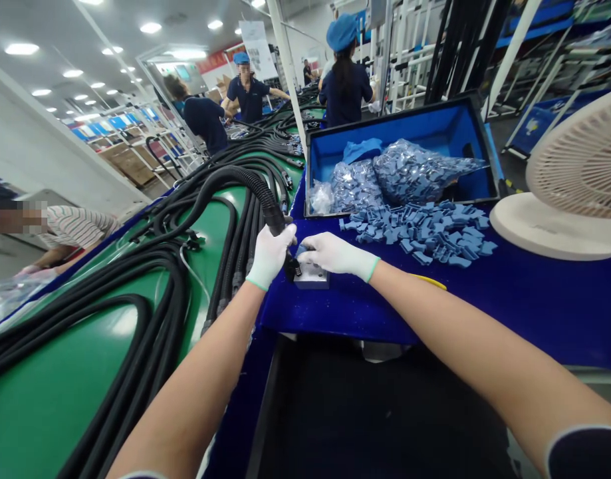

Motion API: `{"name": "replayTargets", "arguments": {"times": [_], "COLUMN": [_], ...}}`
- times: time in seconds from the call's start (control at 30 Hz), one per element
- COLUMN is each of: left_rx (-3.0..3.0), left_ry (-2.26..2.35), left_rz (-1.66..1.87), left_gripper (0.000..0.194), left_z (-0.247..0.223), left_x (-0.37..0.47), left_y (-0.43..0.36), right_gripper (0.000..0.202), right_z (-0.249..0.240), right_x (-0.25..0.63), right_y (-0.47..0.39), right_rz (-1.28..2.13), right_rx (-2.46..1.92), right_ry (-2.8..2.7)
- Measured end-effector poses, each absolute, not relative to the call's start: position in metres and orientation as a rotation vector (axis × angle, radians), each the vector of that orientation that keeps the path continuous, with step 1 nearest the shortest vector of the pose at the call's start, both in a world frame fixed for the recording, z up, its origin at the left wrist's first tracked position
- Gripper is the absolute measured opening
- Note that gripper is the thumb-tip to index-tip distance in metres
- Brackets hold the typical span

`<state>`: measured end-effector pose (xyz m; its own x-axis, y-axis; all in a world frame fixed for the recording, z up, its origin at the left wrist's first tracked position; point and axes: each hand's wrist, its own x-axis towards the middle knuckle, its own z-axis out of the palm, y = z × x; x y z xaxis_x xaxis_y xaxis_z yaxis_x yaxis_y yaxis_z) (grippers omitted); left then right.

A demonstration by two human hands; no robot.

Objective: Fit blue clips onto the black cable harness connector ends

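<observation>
My left hand [272, 255], in a white glove, is wrapped round the end of a black corrugated hose [262, 193]. A black connector [291, 267] hangs from that end, beside a small metal block [312, 277] on the blue table surface. Just above the block, my right hand [335, 254], also gloved, has its fingers pinched on a small blue piece [301, 250], mostly hidden by the fingers. Loose blue clips [429, 229] lie in a heap to the right of my hands.
Behind the heap stands a blue bin [455, 133] with bagged clips [409, 169]. A white fan [549, 229] is at right. Black hoses [170, 286] cover much of the green conveyor [60, 372] at left. Several people work farther back; another person leans in at far left.
</observation>
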<state>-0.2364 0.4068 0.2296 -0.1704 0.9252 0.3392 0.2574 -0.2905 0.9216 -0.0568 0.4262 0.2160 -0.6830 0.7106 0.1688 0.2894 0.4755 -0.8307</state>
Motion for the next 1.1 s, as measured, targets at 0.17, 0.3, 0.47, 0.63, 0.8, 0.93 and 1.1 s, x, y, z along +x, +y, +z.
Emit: {"name": "replayTargets", "arguments": {"times": [0.17,0.3,0.47,0.63,0.8,0.93,1.1], "left_rx": [1.523,1.553,1.462,1.334,1.193,0.983,0.792], "left_ry": [1.299,1.250,1.505,2.236,2.453,2.558,2.497], "left_rz": [1.452,1.413,1.513,1.126,0.369,0.040,-0.160], "left_gripper": [0.034,0.038,0.048,0.072,0.060,0.053,0.058], "left_z": [0.227,0.234,0.248,0.244,0.230,0.209,0.202], "left_x": [-0.234,-0.234,-0.290,-0.401,-0.460,-0.456,-0.443], "left_y": [0.409,0.404,0.361,0.243,0.114,0.031,-0.027], "right_gripper": [0.034,0.045,0.040,0.029,0.026,0.027,0.026], "right_z": [0.205,0.204,0.207,0.200,0.195,0.188,0.184], "right_x": [-0.073,-0.071,-0.065,-0.062,-0.066,-0.068,-0.068], "right_y": [0.443,0.448,0.441,0.440,0.441,0.442,0.444], "right_rz": [1.190,1.165,1.089,1.050,0.964,0.990,1.059], "right_rx": [-0.832,-0.910,-0.887,-0.875,-0.900,-0.932,-0.964], "right_ry": [-2.220,-2.204,-2.303,-2.343,-2.409,-2.402,-2.373]}}
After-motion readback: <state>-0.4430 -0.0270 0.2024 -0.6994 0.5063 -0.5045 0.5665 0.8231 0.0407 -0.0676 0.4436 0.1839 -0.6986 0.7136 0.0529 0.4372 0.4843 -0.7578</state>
